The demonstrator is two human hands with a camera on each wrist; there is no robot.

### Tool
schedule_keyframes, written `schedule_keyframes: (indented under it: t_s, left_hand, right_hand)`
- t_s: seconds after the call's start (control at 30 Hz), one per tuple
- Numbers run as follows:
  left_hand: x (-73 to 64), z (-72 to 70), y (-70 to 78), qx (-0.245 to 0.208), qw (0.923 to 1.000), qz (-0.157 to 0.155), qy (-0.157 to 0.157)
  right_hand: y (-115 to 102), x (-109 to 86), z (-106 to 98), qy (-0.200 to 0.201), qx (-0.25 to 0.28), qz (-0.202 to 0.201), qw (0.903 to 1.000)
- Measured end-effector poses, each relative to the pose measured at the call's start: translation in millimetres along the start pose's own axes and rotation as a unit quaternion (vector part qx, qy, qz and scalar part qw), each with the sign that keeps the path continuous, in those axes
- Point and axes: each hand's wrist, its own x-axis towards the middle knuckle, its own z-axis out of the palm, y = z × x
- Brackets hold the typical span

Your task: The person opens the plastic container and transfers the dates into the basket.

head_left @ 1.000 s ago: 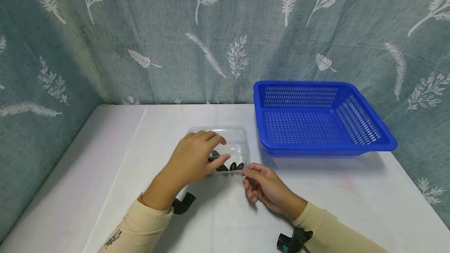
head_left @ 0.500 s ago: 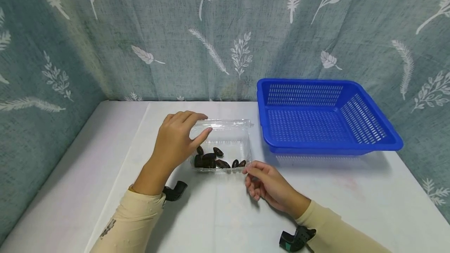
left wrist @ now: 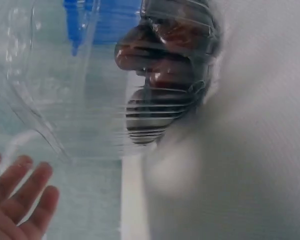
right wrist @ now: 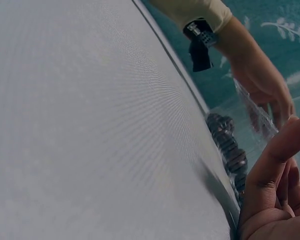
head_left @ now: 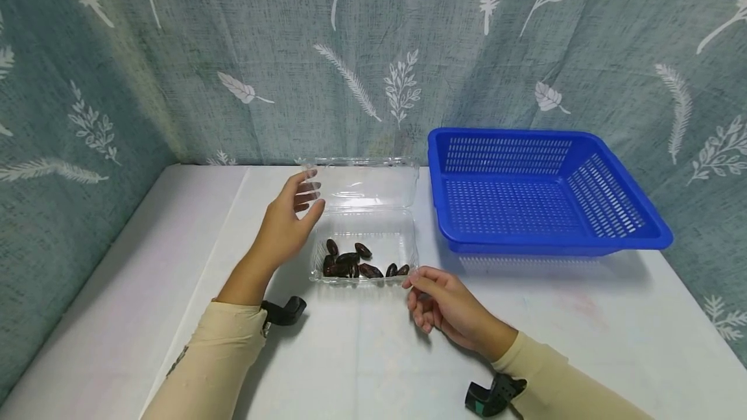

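Observation:
A clear plastic clamshell box (head_left: 388,225) stands on the table with its lid (head_left: 364,186) raised behind it. Several dark brown dates (head_left: 370,271) lie inside, mostly along the front and left. My left hand (head_left: 286,216) is at the lid's left edge, fingers extended and thumb apart; whether the fingertips touch the lid cannot be told. In the left wrist view those fingers (left wrist: 27,195) are spread near the plastic, and dates (left wrist: 162,70) show through the box wall. My right hand (head_left: 446,308) pinches the box's front right corner between thumb and forefinger.
A blue perforated plastic basket (head_left: 543,212) stands to the right of the box, near the back of the white-covered table (head_left: 373,355). A grey-green curtain (head_left: 245,50) with a white leaf pattern hangs behind and on the left.
The lid has swung up and back from over the dates. My left hand has moved left and away from above the box; my right hand stays at the corner.

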Motion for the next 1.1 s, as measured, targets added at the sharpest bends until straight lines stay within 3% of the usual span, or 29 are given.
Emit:
schedule_keyframes:
  t_s: [0.2,0.37,0.53,0.83,1.1]
  left_hand:
    - [3.3,-0.9,-18.2,-0.036,0.9958,-0.059,-0.060]
    - [5.9,-1.5,-30.6,-0.078,0.9895,-0.078,-0.094]
    - [4.9,-2.2,-39.7,-0.118,0.9806,-0.104,-0.118]
    - [2.6,-1.7,-46.3,-0.148,0.9618,-0.172,-0.154]
    - [3.2,3.2,-46.7,-0.149,0.9559,-0.191,-0.166]
  right_hand:
    - [-1,0.8,0,-0.001,-0.003,0.003,1.0000]
    - [-2,1.8,1,-0.002,-0.007,-0.002,1.0000]
    - [-2,2.3,2,-0.006,-0.004,-0.001,1.0000]
    - [-2,2.4,1,-0.007,-0.009,0.003,0.9999]
    - [-4,0.1,0,-0.015,-0.002,0.024,0.9996]
